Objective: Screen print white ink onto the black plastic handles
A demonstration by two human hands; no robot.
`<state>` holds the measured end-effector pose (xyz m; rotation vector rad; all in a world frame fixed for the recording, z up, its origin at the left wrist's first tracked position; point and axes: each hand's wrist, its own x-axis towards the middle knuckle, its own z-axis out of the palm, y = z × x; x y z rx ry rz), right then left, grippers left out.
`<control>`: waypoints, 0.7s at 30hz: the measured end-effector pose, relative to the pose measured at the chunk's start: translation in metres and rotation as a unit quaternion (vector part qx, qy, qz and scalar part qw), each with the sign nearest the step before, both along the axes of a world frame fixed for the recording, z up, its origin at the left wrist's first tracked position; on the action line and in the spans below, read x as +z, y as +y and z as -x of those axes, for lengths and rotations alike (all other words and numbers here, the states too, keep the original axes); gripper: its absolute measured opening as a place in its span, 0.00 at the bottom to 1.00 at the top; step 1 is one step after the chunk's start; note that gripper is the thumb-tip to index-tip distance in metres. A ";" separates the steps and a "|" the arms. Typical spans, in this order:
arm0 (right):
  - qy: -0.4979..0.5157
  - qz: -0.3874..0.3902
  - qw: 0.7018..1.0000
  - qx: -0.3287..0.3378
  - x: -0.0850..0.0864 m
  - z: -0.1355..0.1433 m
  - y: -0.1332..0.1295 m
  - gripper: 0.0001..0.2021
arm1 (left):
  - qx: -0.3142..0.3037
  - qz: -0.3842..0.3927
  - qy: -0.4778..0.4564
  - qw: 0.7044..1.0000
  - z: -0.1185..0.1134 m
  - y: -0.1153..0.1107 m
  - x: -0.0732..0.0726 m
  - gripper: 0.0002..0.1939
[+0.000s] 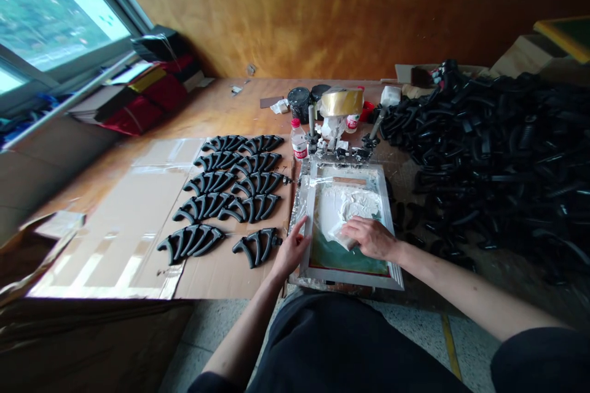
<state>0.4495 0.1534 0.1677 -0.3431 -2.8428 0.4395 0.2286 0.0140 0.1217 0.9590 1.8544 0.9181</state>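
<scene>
A screen printing frame [391, 227] with a metal rim lies flat before me, white ink [369, 201] spread over its green mesh. My right hand [371, 237] is closed around a squeegee [345, 241] smeared with white; the fingers cover most of it. At the frame's left edge is my left hand [294, 250], with thumb and fingers closed on the rim. Left of that hand, black curved plastic handles [191, 242] lie in rows on a cardboard sheet [207, 276]. A short row of them [258, 247] is closest to it.
A large heap of black handles [498, 147] covers the right side. Behind the frame stand clamp posts [312, 120], a bottle with a red cap [298, 140], a dark jar [299, 104] and a tape roll [342, 101]. Red and black folders [147, 101] sit by the window.
</scene>
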 end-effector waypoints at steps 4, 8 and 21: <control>0.005 0.058 0.994 -0.095 0.019 0.025 0.030 0.10 | -0.017 -0.009 -0.019 1.000 0.002 -0.001 0.011 0.32; 0.031 0.049 0.975 -0.216 0.048 0.050 0.078 0.28 | -0.025 -0.025 -0.072 0.997 0.006 -0.001 0.041 0.34; 0.051 0.065 0.941 -0.327 -0.031 -0.036 0.053 0.09 | 0.058 -0.321 -0.233 0.916 0.000 0.087 0.159 0.26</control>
